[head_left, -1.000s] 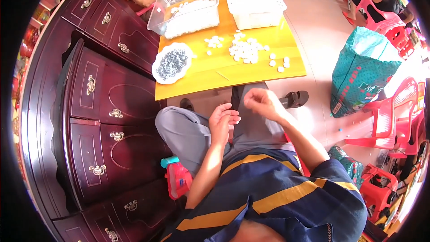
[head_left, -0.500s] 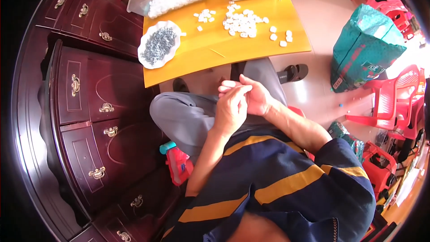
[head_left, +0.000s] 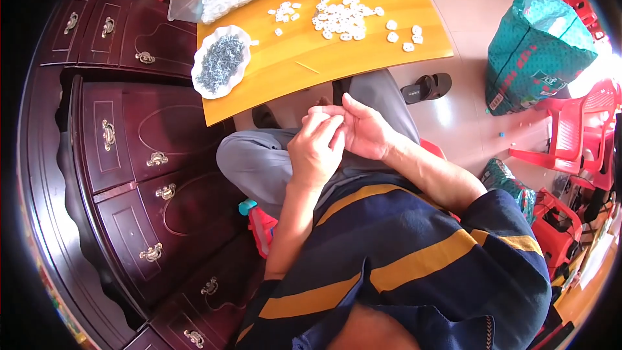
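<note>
The left hand (head_left: 316,150) and right hand (head_left: 363,131) pinch together one small piece, too tiny to identify, above the lap, while many white plastic pieces (head_left: 343,16) lie loose on the yellow table (head_left: 291,68) and the plate of small metal screws (head_left: 220,61) seems almost full, so I judge much work is left.

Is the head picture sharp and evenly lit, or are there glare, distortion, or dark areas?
Head view: strong fisheye bending, so the yellow table edge and the dark wooden cabinet curve toward a black rim; bright glare at the right by the red chairs and on the floor; the left hand and right hand are fairly sharp.
</note>
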Motion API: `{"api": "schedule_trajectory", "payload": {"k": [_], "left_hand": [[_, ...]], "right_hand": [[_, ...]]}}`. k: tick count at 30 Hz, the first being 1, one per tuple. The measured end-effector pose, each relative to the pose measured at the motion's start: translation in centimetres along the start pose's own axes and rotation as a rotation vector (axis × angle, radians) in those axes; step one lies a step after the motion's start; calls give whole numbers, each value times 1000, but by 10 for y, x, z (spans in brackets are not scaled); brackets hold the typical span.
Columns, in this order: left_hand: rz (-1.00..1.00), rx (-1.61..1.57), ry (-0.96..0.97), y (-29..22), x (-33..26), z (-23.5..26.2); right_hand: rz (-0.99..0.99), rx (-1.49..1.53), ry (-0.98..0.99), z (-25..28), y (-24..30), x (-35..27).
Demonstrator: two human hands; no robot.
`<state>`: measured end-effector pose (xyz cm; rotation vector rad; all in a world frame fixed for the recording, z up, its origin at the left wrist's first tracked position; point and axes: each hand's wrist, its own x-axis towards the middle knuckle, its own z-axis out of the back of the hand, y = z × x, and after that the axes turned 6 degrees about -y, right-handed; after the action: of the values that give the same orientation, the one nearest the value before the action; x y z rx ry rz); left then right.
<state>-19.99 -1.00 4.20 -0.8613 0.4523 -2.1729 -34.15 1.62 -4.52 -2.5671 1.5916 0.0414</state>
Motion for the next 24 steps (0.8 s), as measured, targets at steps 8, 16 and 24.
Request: {"api": "schedule_trajectory", "payload": {"k": [8, 16, 24], "left_hand": [[10, 37, 24, 6, -1, -11], [447, -507, -26, 31, -12, -8], [802, -1117, 173, 35, -28, -4]], "right_hand": [[61, -154, -219, -19, -3, -4], [205, -733, -425, -40, 4, -15], [897, -1938, -812, -92, 96, -13]]}}
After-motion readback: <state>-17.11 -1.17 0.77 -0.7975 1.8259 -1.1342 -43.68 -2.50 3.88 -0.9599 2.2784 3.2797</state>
